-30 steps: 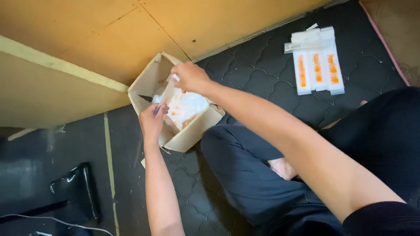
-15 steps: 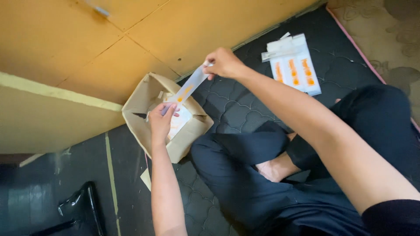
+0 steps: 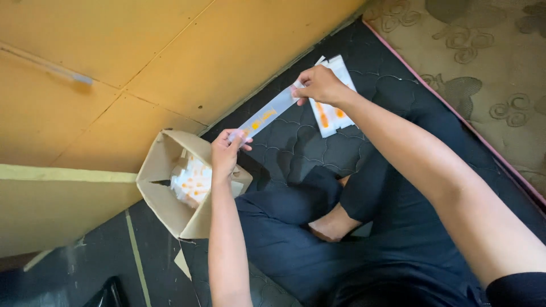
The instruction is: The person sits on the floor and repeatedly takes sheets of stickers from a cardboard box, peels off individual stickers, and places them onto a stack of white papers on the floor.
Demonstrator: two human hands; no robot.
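I hold a long clear plastic strip with orange markings stretched between both hands above a dark quilted mat. My left hand pinches its lower end just over the open cardboard box. My right hand grips its upper end near a flat pile of similar white packets with orange marks. The box holds more white and orange packets; my left forearm covers part of them.
Yellow-brown wooden panels rise behind the box. My crossed legs in dark trousers and a bare foot lie on the dark quilted mat. A patterned beige carpet borders the mat on the right.
The strip has come out of the box and now hangs stretched between both hands. My right hand has carried its end to the right, up to the packet pile.
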